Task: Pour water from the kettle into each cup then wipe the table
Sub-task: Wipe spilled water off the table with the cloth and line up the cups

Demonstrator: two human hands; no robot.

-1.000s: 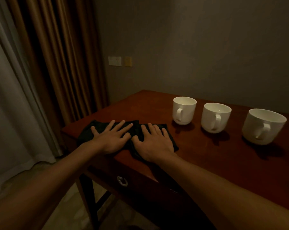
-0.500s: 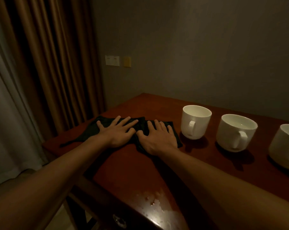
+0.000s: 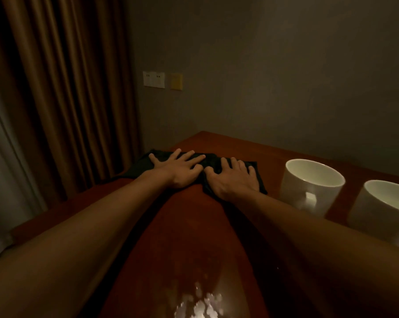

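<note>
Person's body, head view: left hand (image 3: 180,172) and right hand (image 3: 234,182), both bare; left forearm (image 3: 79,237) and right forearm (image 3: 308,235), bare along their whole visible length.

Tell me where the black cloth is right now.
In the head view, the black cloth lies flat toward the table's far left end, pressed under the left hand and right hand, just left of the nearest white cup.

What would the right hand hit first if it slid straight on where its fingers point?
Likely nothing before the wall: the right hand points past the black cloth over bare table, left of the nearest cup.
</note>
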